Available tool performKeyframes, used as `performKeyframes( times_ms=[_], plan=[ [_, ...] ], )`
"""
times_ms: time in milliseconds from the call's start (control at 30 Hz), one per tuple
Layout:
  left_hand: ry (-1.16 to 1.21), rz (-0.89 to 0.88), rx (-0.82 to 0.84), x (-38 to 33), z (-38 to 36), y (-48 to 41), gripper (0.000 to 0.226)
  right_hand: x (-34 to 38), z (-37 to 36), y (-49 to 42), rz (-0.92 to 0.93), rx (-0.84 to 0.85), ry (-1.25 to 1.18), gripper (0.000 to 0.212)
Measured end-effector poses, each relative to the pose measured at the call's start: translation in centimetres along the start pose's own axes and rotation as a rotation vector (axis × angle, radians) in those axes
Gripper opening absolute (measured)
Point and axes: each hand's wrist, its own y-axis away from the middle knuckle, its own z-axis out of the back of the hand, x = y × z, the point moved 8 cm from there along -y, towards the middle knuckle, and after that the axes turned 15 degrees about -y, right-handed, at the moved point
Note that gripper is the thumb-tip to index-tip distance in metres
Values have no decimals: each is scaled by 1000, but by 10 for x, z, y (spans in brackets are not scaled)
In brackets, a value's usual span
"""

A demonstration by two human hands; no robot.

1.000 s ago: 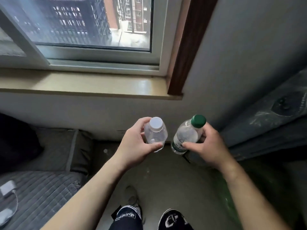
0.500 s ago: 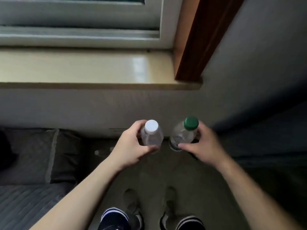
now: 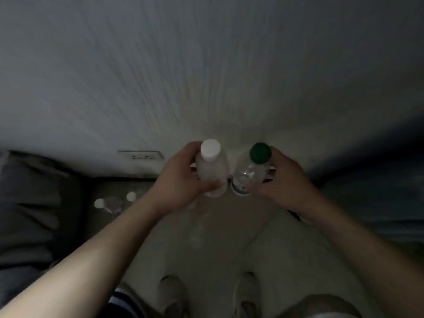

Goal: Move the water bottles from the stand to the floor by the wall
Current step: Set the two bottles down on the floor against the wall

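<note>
The wall (image 3: 206, 76) is pale and plain, and it fills the whole top half of the view. Low on the wall there is a small socket plate (image 3: 140, 155). The floor (image 3: 218, 237) is pale and smooth, and it meets the wall just below the socket plate. The room is dim. To the right of the socket plate, close to the wall, the left hand (image 3: 181, 180) holds the white-cap bottle (image 3: 212, 171). Its fingers are curled round the bottle and the thumb lies across the front, low down. Further right of the socket plate, the right hand (image 3: 286, 180) holds the green-cap bottle (image 3: 250, 173), with its fingers and thumb wrapped round the sides. The two bottles stand up straight, side by side and very close. I cannot tell if they touch the floor. Below the socket plate, a bit to the left, two more bottles with white caps (image 3: 99, 203) are on the floor, near the wall. Further left of the socket plate there is a grey padded cushion (image 3: 29, 203). Far below the socket plate, at the bottom of the view, are the person's two shoes (image 3: 171, 292) on the floor.
</note>
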Motion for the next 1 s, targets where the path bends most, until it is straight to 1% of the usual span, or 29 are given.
performKeyframes(
  times_ms=[100, 267, 333, 467, 600, 733, 767, 833, 900, 933, 1000],
  plan=[
    [-18, 1, 1, 37, -35, -19, 68, -46, -13, -20, 0, 61, 54, 67],
    [-73, -18, 54, 89, -87, -45, 70, -119, -25, -49, 14, 72, 101, 58],
    [-93, -19, 59, 106, -102, -52, 70, -144, -29, -56, 16, 71, 139, 60],
    [-129, -14, 79, 131, -131, -59, 70, -186, -32, -68, 17, 58, 186, 64],
    [-176, -24, 79, 146, -153, -59, 70, -223, -30, -75, 2, 49, 220, 60],
    [-178, -15, 80, 164, -179, -59, 69, -258, -29, -79, -13, 47, 176, 63],
    [-187, -12, 72, 168, -185, -59, 69, -264, -30, -79, -12, 48, 174, 59],
    [-194, 0, 62, 174, -197, -57, 69, -278, -35, -82, -17, 45, 180, 46],
    [-202, 24, 69, 179, -207, -55, 69, -287, -37, -83, 6, 6, 149, 34],
    [-200, 35, 66, 181, -209, -55, 69, -292, -38, -84, 14, -5, 119, 34],
    [-203, 48, 58, 188, -213, -58, 70, -303, -38, -85, 35, -3, 73, 42]
  ],
)
